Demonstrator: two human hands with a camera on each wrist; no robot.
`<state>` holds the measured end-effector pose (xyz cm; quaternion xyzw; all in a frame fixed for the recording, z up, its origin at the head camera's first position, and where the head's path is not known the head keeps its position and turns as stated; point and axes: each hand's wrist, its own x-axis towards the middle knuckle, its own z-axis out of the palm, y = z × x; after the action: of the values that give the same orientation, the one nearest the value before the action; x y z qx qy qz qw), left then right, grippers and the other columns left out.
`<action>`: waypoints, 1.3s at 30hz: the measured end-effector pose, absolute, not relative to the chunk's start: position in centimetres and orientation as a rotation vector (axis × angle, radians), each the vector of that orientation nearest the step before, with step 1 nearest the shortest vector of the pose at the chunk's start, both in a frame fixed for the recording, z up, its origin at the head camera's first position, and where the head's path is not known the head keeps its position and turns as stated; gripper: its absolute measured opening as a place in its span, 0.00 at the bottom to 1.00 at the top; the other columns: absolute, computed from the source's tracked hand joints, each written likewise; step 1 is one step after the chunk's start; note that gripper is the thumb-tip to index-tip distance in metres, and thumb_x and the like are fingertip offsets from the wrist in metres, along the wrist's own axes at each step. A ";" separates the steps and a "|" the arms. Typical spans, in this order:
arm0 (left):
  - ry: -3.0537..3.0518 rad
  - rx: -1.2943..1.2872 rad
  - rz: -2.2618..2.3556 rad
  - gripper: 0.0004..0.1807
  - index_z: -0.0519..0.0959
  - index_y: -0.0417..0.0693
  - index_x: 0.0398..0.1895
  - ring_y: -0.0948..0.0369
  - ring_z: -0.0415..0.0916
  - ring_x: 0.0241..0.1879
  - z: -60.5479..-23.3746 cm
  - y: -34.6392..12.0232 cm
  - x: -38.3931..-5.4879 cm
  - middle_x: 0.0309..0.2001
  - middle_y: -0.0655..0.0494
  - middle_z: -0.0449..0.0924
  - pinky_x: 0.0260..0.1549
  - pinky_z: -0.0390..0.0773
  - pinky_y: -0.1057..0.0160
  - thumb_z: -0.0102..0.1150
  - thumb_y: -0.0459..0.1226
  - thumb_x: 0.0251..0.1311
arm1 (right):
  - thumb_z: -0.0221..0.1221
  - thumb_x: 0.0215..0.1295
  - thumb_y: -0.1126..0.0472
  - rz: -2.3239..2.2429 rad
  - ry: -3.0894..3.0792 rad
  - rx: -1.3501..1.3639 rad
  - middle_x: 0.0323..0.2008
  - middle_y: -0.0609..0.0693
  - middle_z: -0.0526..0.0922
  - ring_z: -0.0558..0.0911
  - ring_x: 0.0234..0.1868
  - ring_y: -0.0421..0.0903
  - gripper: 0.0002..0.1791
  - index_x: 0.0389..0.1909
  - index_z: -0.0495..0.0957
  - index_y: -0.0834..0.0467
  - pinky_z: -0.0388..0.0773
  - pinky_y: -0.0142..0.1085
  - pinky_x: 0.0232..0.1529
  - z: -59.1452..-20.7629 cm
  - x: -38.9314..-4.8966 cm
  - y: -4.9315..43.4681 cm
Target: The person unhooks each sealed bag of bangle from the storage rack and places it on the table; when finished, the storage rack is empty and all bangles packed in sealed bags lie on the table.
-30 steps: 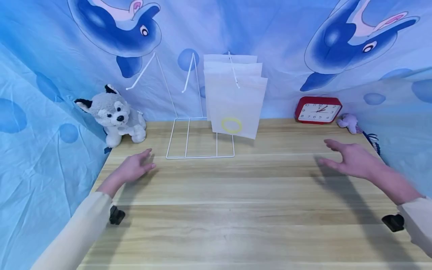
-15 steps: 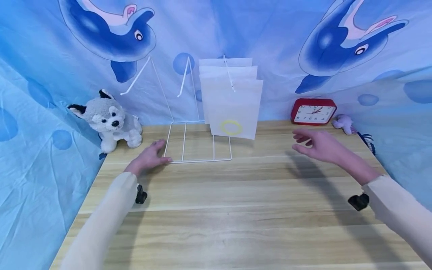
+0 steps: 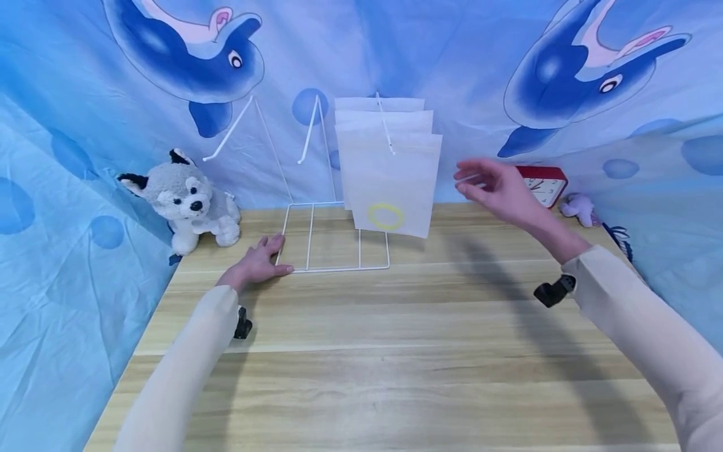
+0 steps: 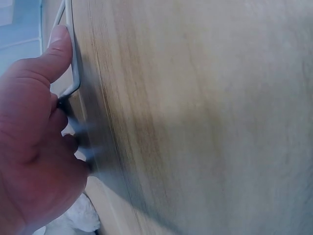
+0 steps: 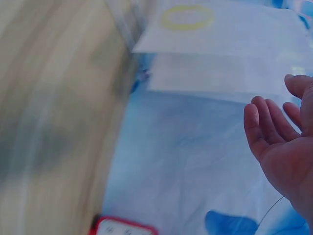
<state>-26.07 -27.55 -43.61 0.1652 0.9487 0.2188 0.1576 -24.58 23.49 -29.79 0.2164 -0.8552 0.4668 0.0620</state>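
Observation:
A white wire rack (image 3: pixel 333 269) with slanting hooks stands at the back of the table. From its right hook hang several white paper sheets (image 3: pixel 390 169), the front one marked with a yellow ring. My left hand (image 3: pixel 257 262) grips the front left corner of the rack's base; in the left wrist view the thumb (image 4: pixel 57 49) lies along the wire and the other fingers curl beside it. My right hand (image 3: pixel 499 188) is raised in the air to the right of the sheets, apart from them, fingers loosely bent and holding nothing.
A grey and white plush husky (image 3: pixel 186 198) sits left of the rack. Back right stand a red clock (image 3: pixel 545 185), partly hidden by my right hand, and a small purple plush (image 3: pixel 578 207). A blue dolphin-print cloth (image 3: pixel 452 56) hangs behind the wooden table (image 3: pixel 373 351).
My left hand has moved right and taken hold of the rack's front left corner. My right hand has moved left and up toward the sheets, now overlapping the clock.

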 end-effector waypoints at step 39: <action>2.733 0.441 0.639 0.50 0.44 0.31 0.78 0.34 0.29 0.75 -43.8 -27.7 -25.8 0.78 0.35 0.37 0.68 0.32 0.32 0.61 0.47 0.67 | 0.52 0.76 0.66 2.315 -2.250 0.684 0.65 0.56 0.70 0.77 0.57 0.55 0.20 0.64 0.78 0.52 0.81 0.37 0.50 -25.3 -28.0 16.6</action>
<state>-25.81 -27.70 -43.84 0.1533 0.9511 0.2224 0.1498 -28.01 16.61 -25.34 0.2067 -0.6797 0.6993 -0.0788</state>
